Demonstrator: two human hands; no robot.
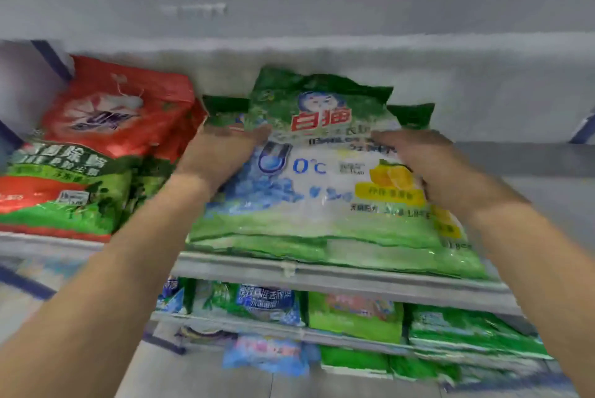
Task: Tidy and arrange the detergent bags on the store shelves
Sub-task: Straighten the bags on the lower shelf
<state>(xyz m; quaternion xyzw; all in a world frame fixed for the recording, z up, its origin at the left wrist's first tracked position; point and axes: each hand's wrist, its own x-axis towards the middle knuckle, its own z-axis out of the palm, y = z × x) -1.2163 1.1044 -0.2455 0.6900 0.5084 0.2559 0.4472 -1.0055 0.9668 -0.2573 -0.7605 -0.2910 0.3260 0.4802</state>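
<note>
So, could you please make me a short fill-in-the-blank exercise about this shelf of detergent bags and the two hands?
1. The left hand and the right hand both hold one detergent bag, mostly white and ____.
2. The red bag sits to the ____ of it.
3. The printed fruit near the right hand is ____ in colour.
4. The other bags lie on shelves ____ this shelf.
Missing words: green; left; yellow; below.
</note>
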